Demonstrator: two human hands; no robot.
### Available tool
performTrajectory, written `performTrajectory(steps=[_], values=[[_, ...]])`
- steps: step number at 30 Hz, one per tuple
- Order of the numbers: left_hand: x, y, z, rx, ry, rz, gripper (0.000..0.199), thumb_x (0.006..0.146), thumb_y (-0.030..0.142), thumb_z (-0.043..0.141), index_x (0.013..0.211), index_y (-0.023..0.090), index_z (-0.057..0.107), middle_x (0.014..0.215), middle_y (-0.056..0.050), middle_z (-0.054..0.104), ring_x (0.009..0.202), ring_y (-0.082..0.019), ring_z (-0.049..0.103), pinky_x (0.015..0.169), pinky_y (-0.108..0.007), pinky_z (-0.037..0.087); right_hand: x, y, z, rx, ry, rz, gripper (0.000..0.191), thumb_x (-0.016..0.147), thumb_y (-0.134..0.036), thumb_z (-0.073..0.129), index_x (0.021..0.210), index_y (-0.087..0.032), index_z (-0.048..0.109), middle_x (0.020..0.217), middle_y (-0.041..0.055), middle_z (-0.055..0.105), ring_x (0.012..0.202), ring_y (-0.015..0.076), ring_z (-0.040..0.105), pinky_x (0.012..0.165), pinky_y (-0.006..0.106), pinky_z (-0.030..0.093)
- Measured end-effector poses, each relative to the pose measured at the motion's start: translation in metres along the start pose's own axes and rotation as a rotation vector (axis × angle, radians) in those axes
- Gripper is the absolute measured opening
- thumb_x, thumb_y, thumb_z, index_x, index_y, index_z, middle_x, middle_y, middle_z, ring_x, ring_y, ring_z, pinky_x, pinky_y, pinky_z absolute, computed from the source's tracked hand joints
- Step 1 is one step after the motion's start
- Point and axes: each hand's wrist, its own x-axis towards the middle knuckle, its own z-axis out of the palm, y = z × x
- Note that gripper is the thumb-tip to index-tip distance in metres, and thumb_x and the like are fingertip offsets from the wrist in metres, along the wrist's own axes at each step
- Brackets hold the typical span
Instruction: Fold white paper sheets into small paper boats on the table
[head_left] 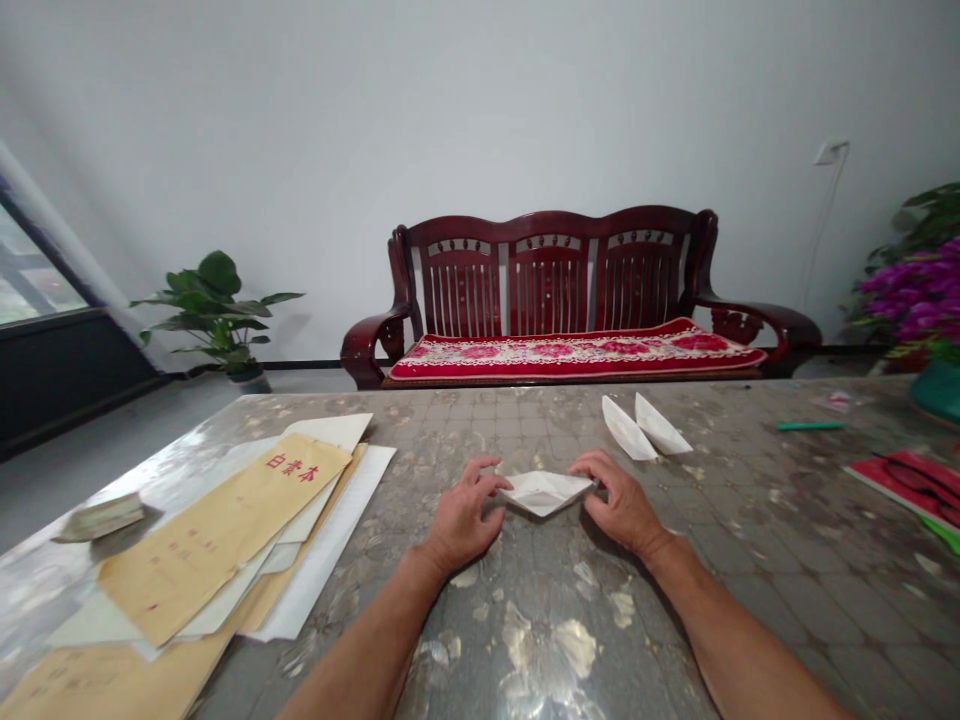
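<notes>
A white folded paper boat point(544, 494) rests on the patterned tabletop in front of me, its two points toward left and right. My left hand point(469, 512) has its fingers curled at the boat's left point, the thumb a little lower. At the opposite point, my right hand point(616, 500) grips the paper between thumb and fingers. Farther back to the right lie two more paper boats, a left one point(627, 428) and a right one point(663, 424), side by side and almost touching.
Brown-covered notebooks point(225, 530) and loose white sheets pile up at left, beside a small worn paper stack point(101, 518). At right are a green pen point(810, 426), a red book point(892, 475) with dark glasses point(922, 478), and purple flowers point(915, 290). A wooden bench point(547, 280) stands beyond the table.
</notes>
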Motion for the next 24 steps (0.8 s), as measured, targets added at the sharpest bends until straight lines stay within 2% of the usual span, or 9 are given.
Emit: performTrajectory(steps=[3,6,9,12,15,19,21,24], values=[[-0.001,0.003,-0.001,0.005,0.002,0.003,0.04,0.07,0.006,0.055,0.106,0.023,0.059,0.135,-0.007,0.047,0.081,-0.011,0.06,0.082,-0.029,0.05,0.0,-0.002,-0.002,-0.03,-0.019,-0.023,0.044,0.059,-0.006,0.044,0.096,-0.022,0.061,0.101,0.0053,0.061,0.097,0.0215,0.059,0.087,0.033,0.047],[0.001,0.0,0.0,-0.035,0.058,-0.005,0.047,0.067,0.002,0.051,0.109,0.022,0.055,0.133,-0.008,0.048,0.08,-0.011,0.059,0.081,-0.028,0.05,0.001,-0.007,-0.006,-0.072,-0.041,-0.03,0.043,0.059,-0.005,0.045,0.095,-0.023,0.061,0.104,0.0051,0.061,0.097,0.021,0.059,0.088,0.033,0.046],[0.004,-0.008,0.003,-0.08,0.209,-0.073,0.051,0.065,-0.001,0.044,0.111,0.021,0.052,0.129,-0.008,0.05,0.076,-0.01,0.058,0.078,-0.027,0.05,0.001,-0.012,-0.009,-0.122,-0.084,-0.034,0.037,0.062,-0.004,0.047,0.09,-0.023,0.062,0.103,0.0045,0.06,0.092,0.0191,0.059,0.085,0.031,0.046],[0.007,-0.018,0.004,-0.093,0.387,-0.197,0.049,0.066,-0.001,0.041,0.11,0.02,0.05,0.119,-0.007,0.053,0.072,-0.01,0.058,0.073,-0.027,0.051,0.001,-0.014,-0.009,-0.146,-0.138,-0.047,0.025,0.069,-0.005,0.05,0.081,-0.022,0.062,0.092,0.003,0.061,0.082,0.0168,0.059,0.077,0.028,0.046],[0.01,-0.025,0.002,-0.087,0.479,-0.293,0.044,0.066,0.003,0.042,0.106,0.019,0.051,0.112,-0.006,0.054,0.07,-0.012,0.06,0.07,-0.028,0.051,0.002,-0.017,-0.008,-0.148,-0.108,-0.087,0.02,0.073,-0.005,0.052,0.077,-0.022,0.063,0.084,0.0017,0.061,0.079,0.0158,0.058,0.074,0.026,0.045],[0.011,-0.028,0.003,-0.061,0.441,-0.315,0.038,0.069,0.006,0.043,0.103,0.019,0.053,0.106,-0.005,0.057,0.07,-0.014,0.061,0.074,-0.03,0.051,0.011,-0.024,-0.018,-0.104,0.09,-0.153,0.017,0.078,-0.009,0.055,0.079,-0.022,0.065,0.082,0.0014,0.062,0.078,0.0147,0.059,0.073,0.025,0.045],[0.011,-0.028,0.004,-0.037,0.361,-0.31,0.036,0.071,0.007,0.042,0.103,0.019,0.054,0.103,-0.005,0.058,0.074,-0.015,0.061,0.076,-0.03,0.05,0.018,-0.025,-0.031,-0.087,0.226,-0.141,0.015,0.08,-0.011,0.054,0.078,-0.021,0.066,0.081,0.0016,0.061,0.076,0.0142,0.059,0.069,0.024,0.046],[0.011,-0.023,0.005,0.031,0.198,-0.328,0.035,0.075,0.007,0.041,0.106,0.019,0.055,0.104,-0.006,0.06,0.081,-0.017,0.061,0.077,-0.029,0.048,0.024,-0.017,-0.056,-0.125,0.42,-0.049,0.011,0.081,-0.018,0.056,0.079,-0.02,0.066,0.083,0.0022,0.062,0.071,0.0137,0.058,0.062,0.023,0.045]])
